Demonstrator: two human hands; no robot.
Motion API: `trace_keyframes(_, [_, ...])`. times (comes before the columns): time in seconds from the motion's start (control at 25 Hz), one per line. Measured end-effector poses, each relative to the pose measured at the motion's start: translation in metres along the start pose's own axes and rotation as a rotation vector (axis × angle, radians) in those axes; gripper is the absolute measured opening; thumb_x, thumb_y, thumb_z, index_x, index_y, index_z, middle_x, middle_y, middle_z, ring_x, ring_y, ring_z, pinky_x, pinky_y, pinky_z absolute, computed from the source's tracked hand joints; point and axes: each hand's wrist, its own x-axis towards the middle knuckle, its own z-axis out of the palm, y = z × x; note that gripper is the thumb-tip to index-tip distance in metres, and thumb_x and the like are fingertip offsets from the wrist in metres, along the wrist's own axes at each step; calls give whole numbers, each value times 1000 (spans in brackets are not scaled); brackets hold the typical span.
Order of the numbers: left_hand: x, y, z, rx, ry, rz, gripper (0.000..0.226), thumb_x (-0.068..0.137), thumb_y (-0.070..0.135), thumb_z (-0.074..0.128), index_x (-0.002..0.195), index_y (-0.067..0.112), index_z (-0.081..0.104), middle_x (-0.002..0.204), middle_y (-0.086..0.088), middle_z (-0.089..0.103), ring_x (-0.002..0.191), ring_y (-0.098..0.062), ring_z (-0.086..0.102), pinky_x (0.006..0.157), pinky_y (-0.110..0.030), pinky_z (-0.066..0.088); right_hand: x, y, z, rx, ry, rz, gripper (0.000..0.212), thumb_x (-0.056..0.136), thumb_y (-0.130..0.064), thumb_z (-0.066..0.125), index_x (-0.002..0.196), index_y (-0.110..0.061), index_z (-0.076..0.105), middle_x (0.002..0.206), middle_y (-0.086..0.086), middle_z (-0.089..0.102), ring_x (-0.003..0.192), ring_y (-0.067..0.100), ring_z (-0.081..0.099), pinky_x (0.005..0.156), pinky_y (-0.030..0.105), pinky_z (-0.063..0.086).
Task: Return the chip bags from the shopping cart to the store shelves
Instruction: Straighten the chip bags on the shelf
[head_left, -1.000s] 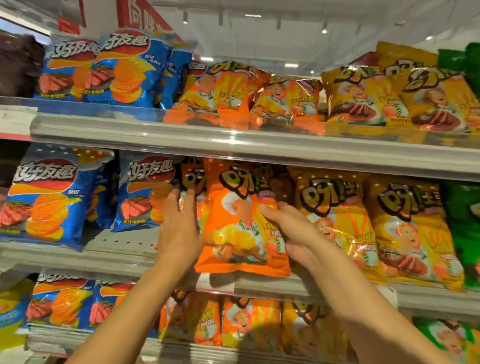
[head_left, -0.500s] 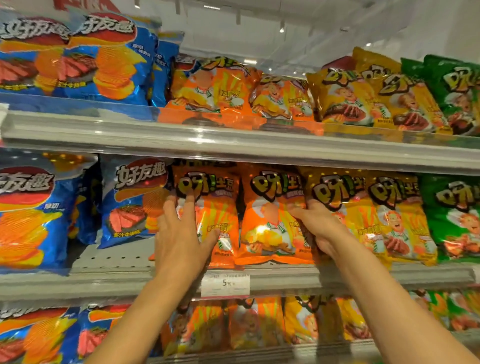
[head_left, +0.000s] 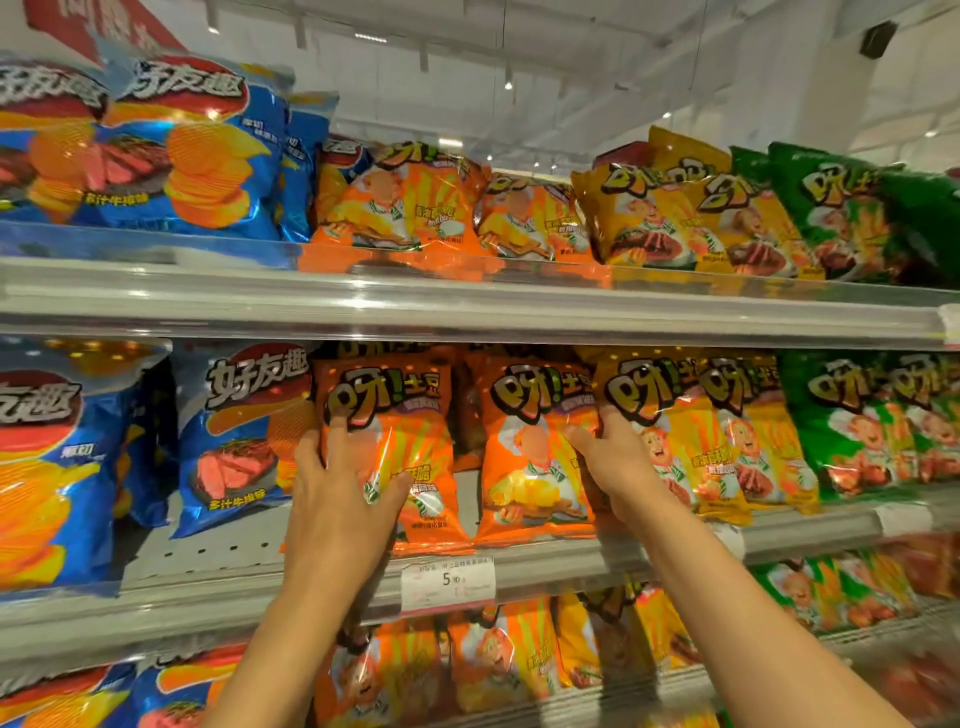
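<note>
Store aisle: white ceiling with strip lights above, red sign at upper left, three tiers of grey metal shelving in the head view.
Middle shelf (head_left: 519, 558): perforated grey deck with bare patch at left, price tag (head_left: 448, 582) clipped to front rail.
Left orange bag (head_left: 400, 415): upright on middle shelf, just beside blue bags (head_left: 234, 436).
Right orange bag (head_left: 535, 441): upright, touching yellow bags (head_left: 691, 431) on its right.
Left hand (head_left: 343, 499): grip wide, fingers spread flat on left orange bag's face, thumb pressing lower front.
Right hand (head_left: 618, 462): fingers tucked at seam between right orange bag and yellow neighbour; grip there cannot be told.
Step in hand, judged: squaring both bags in the row.
Doing it well: push gently and evenly, keep bases behind rail, faces forward, avoid crushing contents or toppling neighbours.
Top shelf (head_left: 467, 306): blue, orange, yellow, green bags leaning behind clear lip.
</note>
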Motion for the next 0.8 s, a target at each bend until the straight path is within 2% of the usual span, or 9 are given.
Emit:
trace_keyframes(0.12, [-3, 2, 2, 2, -7, 32, 87, 90, 49, 66, 155, 25, 13, 158, -9, 18, 139, -38, 37, 97, -54, 48, -1, -2, 7, -51, -44, -11, 25, 102, -18, 57, 126, -12, 54, 121, 12, 67, 99, 23, 61, 74, 28, 45])
trace_keyframes(0.16, [-3, 4, 2, 14, -30, 44, 86, 91, 49, 64, 155, 25, 14, 158, -10, 18, 138, -39, 38, 96, -53, 49, -1, -6, 8, -55, -85, -13, 21, 103, -18, 57, 123, -14, 55, 119, 11, 68, 98, 21, 61, 72, 28, 46])
trace_keyframes(0.28, [-5, 9, 0, 43, -53, 43, 89, 91, 53, 60, 158, 23, 10, 162, -9, 12, 145, -37, 27, 108, -55, 39, -1, -12, 8, -167, -131, -83, 33, 103, -25, 56, 132, -12, 50, 121, 11, 62, 116, 32, 60, 88, 37, 50])
trace_keyframes(0.4, [-25, 14, 3, 162, 117, 252, 85, 92, 59, 53, 159, 26, 12, 166, -6, 7, 154, -30, 5, 120, -52, 16, -26, -1, 7, -433, 74, -338, 59, 98, -46, 54, 149, -20, 37, 142, 9, 41, 131, 27, 45, 98, 40, 47])
trace_keyframes(0.48, [-40, 25, 15, 177, 106, 449, 70, 96, 56, 51, 156, 28, 28, 164, -8, 19, 153, -32, 10, 121, -53, 14, -52, 12, 12, -521, 152, -521, 57, 94, -57, 51, 142, -28, 45, 139, 3, 42, 129, 21, 42, 98, 36, 45])
trace_keyframes(0.52, [-46, 29, 22, 205, 61, 504, 64, 96, 56, 49, 153, 27, 39, 161, -11, 29, 151, -34, 18, 120, -57, 18, -60, 19, 14, -565, 158, -548, 54, 93, -58, 50, 139, -29, 51, 136, 2, 44, 128, 22, 43, 99, 37, 45])
trace_keyframes(0.64, [-53, 36, 36, 348, -129, 486, 69, 90, 60, 33, 143, 23, 56, 150, -14, 50, 144, -40, 37, 114, -69, 23, -69, 33, 18, -647, 126, -501, 51, 96, -55, 52, 137, -26, 60, 131, 5, 53, 124, 26, 47, 100, 43, 43])
trace_keyframes(0.72, [-54, 39, 39, 399, -169, 447, 73, 92, 68, 32, 147, 23, 51, 153, -11, 46, 147, -38, 31, 117, -69, 12, -66, 33, 14, -643, 69, -496, 51, 96, -53, 56, 140, -27, 58, 133, 3, 54, 126, 23, 45, 103, 39, 39])
trace_keyframes(0.8, [-54, 46, 42, 349, -165, 393, 75, 93, 73, 31, 153, 29, 38, 161, -6, 31, 154, -31, 12, 119, -64, -6, -66, 31, 3, -521, 32, -511, 52, 94, -49, 63, 140, -27, 57, 133, -1, 52, 128, 19, 43, 105, 31, 37])
